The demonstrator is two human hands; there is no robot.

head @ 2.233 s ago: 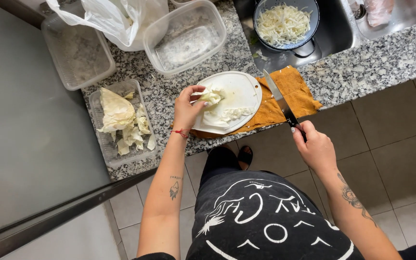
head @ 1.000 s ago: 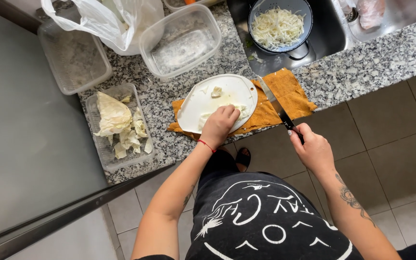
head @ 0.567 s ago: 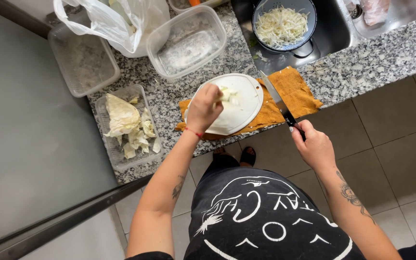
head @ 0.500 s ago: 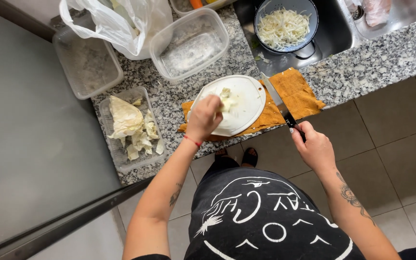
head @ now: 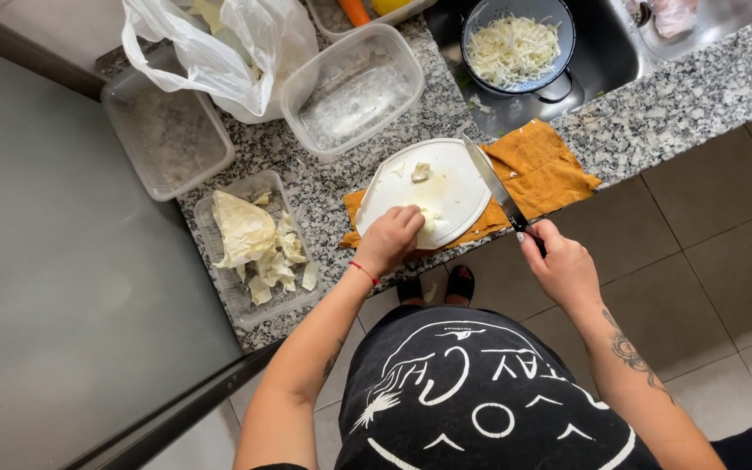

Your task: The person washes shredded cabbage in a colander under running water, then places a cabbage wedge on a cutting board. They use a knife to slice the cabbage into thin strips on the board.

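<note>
A round white cutting board [head: 454,178] lies on an orange cloth [head: 543,170] on the speckled granite counter [head: 698,83]. My left hand [head: 390,239] is at the board's near edge, fingers curled over pale cabbage bits [head: 429,215]. Another small cabbage piece [head: 420,171] sits further back on the board. My right hand [head: 559,265] grips the black handle of a kitchen knife [head: 489,181], whose blade lies along the board's right side.
A clear tray with cabbage leaves [head: 250,239] sits left of the board. Two clear tubs [head: 354,87] [head: 163,139] and a white plastic bag [head: 228,43] stand behind. A dark colander of shredded cabbage [head: 515,48] rests in the sink. A steel surface [head: 54,287] lies left.
My left hand went from the back of the board to its near edge, over the cabbage bits. The knife hand stayed in place.
</note>
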